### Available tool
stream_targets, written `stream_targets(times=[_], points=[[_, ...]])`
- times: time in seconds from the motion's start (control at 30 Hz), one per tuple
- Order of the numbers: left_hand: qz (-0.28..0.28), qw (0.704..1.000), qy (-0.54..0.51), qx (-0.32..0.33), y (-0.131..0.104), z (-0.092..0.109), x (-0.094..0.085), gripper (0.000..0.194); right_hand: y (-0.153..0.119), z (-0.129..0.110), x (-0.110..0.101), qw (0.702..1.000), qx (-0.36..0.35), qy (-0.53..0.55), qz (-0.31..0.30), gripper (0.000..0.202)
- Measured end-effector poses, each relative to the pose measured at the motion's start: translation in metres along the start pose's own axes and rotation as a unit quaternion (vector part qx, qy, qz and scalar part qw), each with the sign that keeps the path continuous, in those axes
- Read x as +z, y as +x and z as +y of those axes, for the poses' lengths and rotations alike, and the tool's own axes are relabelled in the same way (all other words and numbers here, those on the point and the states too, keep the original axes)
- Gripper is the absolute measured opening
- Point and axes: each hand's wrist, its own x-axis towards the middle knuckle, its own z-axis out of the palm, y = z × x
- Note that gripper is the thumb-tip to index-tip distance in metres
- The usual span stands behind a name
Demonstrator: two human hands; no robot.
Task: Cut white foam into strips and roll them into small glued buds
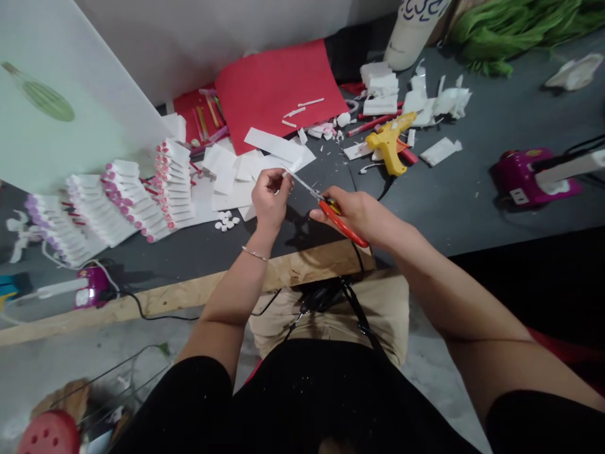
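Note:
My left hand (273,197) is closed in a pinch above the dark table, its fingertips on one end of a thin white strip (303,183). My right hand (362,213) is wrapped around red-handled pliers (341,225) with some yellow near the pivot. The plier jaws point up and left, where they meet the strip's other end; whether they grip it I cannot make out. Loose white paper pieces (231,175) lie just beyond my left hand. Several small white pellets (227,221) sit to its left.
Rows of white pieces with pink or purple tips (174,183) stand at left. Behind lies a red sheet (278,88). A yellow glue gun (392,142) rests right of centre. Purple devices (534,176) with cords, a cup (413,34) and green fibres (515,28) are around.

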Motion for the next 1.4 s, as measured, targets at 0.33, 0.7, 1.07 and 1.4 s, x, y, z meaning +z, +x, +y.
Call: stream_targets(times=[0.33, 0.7, 1.07, 1.4], points=[[-0.022, 0.998, -0.055, -0.021, -0.001, 0.002, 0.002, 0.033, 0.002, 0.006, 0.013, 0.998, -0.017, 0.009, 0.061, 0.056], [-0.052, 0.987, -0.122, -0.091, 0.006, -0.009, 0.004, 0.046, 0.013, 0.046, -0.001, 0.972, 0.002, -0.173, 0.160, 0.056], [-0.134, 0.943, -0.229, -0.202, 0.009, -0.002, -0.002, 0.043, 0.029, 0.038, -0.027, 0.971, -0.048, -0.174, 0.159, 0.037], [-0.158, 0.933, -0.248, -0.209, 0.008, 0.007, 0.000, 0.042, 0.076, 0.007, 0.011, 0.966, -0.143, 0.178, 0.123, 0.027]])
